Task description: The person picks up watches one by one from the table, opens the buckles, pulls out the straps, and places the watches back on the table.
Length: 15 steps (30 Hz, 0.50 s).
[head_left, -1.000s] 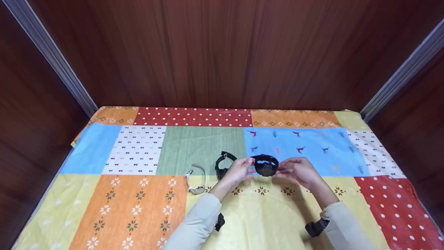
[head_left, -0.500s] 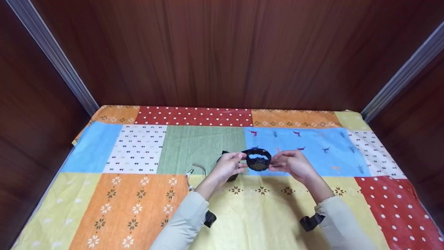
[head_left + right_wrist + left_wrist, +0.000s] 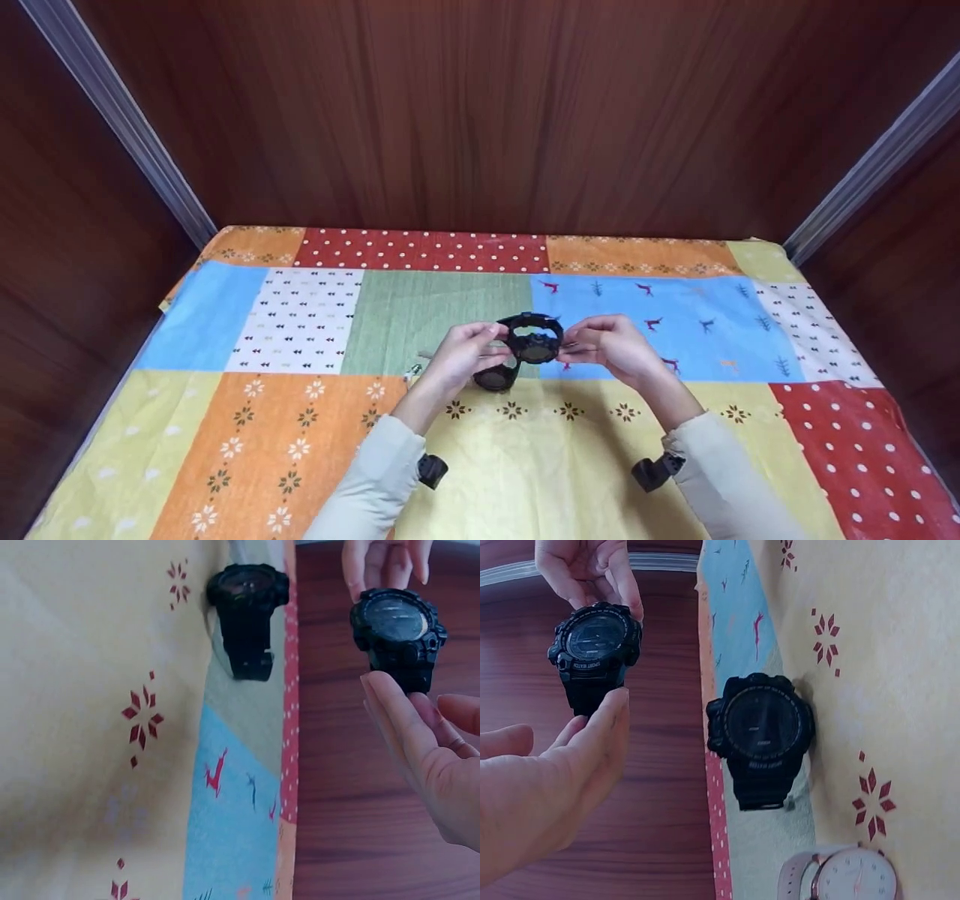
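Note:
A black digital sport watch (image 3: pixel 538 349), its strap bent into a loop, is held up between both hands. My left hand (image 3: pixel 459 356) holds its left side by the fingertips, and my right hand (image 3: pixel 619 346) holds the opposite side. Both hands' fingers reach the watch in the left wrist view, where the dial (image 3: pixel 596 637) faces the camera. Just behind and left of it, a second black sport watch (image 3: pixel 763 724) rests on the cloth, partly covered by the left hand in the head view. A white-strapped watch with a pale round dial (image 3: pixel 855 877) lies farther left, mostly hidden in the head view.
A patchwork tablecloth (image 3: pixel 300 442) covers the table. Dark wood panels (image 3: pixel 480 112) rise behind and at both sides, with metal strips (image 3: pixel 142 142) at the corners. A small black camera device (image 3: pixel 433 471) sits on each wrist.
Both hands have carried the held watch leftward and slightly away, close to the second black watch. The left forearm now hides most of the white-strapped watch.

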### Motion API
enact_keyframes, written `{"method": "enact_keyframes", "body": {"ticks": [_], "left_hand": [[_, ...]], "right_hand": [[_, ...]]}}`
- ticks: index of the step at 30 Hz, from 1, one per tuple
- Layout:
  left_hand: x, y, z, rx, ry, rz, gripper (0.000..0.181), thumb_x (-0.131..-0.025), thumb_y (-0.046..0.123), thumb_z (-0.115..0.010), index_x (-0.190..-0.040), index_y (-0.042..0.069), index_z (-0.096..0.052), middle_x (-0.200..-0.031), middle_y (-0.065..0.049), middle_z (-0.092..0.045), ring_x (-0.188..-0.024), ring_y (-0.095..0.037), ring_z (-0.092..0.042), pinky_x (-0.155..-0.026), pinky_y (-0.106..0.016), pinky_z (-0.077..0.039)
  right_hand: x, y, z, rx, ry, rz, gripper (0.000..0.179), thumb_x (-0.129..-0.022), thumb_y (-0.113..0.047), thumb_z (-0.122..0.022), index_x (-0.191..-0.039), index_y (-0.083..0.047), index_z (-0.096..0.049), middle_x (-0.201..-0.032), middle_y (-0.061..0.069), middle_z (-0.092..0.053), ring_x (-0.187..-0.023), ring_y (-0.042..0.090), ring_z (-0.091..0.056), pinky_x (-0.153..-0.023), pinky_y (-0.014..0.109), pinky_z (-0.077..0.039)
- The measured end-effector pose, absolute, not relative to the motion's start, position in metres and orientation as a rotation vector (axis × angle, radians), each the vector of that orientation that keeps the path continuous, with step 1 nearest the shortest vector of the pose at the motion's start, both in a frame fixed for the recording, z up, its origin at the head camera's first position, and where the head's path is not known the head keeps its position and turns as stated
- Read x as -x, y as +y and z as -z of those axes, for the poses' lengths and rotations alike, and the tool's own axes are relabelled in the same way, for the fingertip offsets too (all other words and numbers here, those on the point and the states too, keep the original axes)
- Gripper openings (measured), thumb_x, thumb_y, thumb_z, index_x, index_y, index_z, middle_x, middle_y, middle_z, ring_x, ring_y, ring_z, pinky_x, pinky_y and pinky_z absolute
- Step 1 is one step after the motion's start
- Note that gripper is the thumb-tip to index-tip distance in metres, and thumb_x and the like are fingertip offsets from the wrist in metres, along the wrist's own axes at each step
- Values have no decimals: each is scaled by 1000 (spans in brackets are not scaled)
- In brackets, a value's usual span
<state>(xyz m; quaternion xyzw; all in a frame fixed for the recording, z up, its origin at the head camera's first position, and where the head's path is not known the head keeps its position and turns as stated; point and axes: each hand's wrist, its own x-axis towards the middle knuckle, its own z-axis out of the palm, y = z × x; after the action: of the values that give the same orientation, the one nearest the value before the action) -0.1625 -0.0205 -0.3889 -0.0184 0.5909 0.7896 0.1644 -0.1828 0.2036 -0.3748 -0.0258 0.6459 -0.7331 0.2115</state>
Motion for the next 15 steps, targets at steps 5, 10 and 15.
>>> {"method": "enact_keyframes", "body": {"ticks": [5,10,15], "left_hand": [[160,-27,386,75,1703,-2249,28,-97,4,-40,-115,-15,-49,-115,-23,-51,-89,-26,-59,-89,-37,-45],[159,-30,385,134,1709,-2266,26,-95,3,-44,-113,-14,-51,-115,-21,-52,-92,-28,-60,-86,-34,-47],[159,-30,384,188,1688,-2294,25,-93,2,-48,-112,-13,-52,-102,-16,-54,-85,-24,-61,-85,-34,-47]], "right_hand": [[182,197,373,87,1784,2027,20,-91,5,-42,-98,20,-52,-84,17,-61,-76,28,-65,-79,40,-50],[184,193,373,94,1792,2026,21,-91,5,-45,-101,22,-51,-82,16,-63,-74,27,-65,-79,40,-50],[185,191,372,102,1801,2014,18,-89,3,-51,-97,19,-56,-80,15,-64,-72,26,-66,-77,40,-50]]}}
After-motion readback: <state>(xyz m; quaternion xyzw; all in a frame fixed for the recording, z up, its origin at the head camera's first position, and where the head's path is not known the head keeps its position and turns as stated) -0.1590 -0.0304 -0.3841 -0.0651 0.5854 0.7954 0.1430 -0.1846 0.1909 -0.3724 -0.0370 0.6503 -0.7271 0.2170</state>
